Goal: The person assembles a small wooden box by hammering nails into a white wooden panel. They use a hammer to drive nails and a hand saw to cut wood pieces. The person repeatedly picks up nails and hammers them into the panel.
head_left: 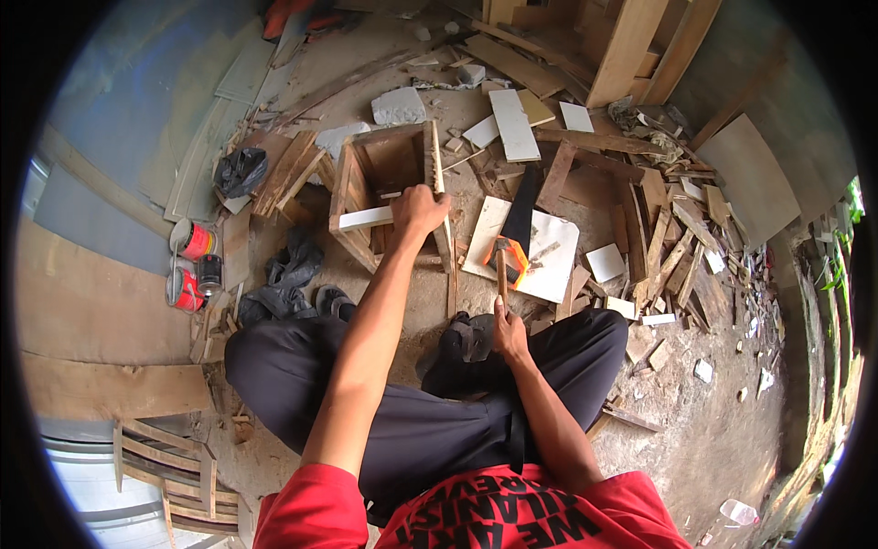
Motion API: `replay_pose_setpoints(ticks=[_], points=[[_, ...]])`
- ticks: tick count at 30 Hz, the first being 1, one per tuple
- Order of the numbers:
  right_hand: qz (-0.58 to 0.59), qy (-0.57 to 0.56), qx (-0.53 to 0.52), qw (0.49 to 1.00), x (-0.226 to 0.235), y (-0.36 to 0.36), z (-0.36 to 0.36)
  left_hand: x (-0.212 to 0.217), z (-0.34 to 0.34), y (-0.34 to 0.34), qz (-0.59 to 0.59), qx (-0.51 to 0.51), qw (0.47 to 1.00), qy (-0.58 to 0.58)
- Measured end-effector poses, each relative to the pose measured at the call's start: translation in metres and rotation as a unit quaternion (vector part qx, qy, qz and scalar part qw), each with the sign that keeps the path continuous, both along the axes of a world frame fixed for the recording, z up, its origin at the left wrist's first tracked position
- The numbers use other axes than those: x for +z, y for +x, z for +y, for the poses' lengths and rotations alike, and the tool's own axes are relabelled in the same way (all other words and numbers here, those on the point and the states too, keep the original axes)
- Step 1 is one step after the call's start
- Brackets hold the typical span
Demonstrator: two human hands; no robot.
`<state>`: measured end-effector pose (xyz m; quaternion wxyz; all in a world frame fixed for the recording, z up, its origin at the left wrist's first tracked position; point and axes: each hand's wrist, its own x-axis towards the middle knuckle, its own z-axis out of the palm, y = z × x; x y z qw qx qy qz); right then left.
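A small wooden box frame [343, 188] stands in front of me, with its hollow inside showing. My left hand [421, 212] is closed at its front right corner, where a white strip [364, 219] runs across the front and meets the hand. What the fingertips press on is partly hidden. Lower and to the right, my right hand [509, 331] wraps round a slim wooden handle [501, 277] that points away from me. Its far end is hard to make out against the orange grip of a handsaw [521, 203], which lies with its dark blade across a white board [556, 242].
Scrap wood [672, 247] is heaped at the right, beside an open wooden frame [558, 174]. White panels [514, 125] and a concrete chunk [399, 106] lie beyond the box. Red cans [189, 240] and a dark cloth [282, 279] are at the left.
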<state>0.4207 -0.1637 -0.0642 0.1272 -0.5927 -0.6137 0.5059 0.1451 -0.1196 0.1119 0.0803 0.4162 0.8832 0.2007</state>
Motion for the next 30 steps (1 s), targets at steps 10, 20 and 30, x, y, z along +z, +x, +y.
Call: replay_pose_setpoints(ticks=[10,20,30], points=[[0.082,0.001,-0.052,0.995,0.005,0.012,-0.001,-0.034,-0.058,-0.134,-0.414,0.234,0.704,0.527],[0.065,0.018,-0.012,0.998,0.008,0.005,-0.010,-0.201,-0.116,-0.065,-0.532,0.219,0.740,0.348],[0.012,0.059,0.039,0.997,0.024,-0.007,-0.014,-0.049,-0.130,-0.163,-0.384,0.133,0.913,-0.039]])
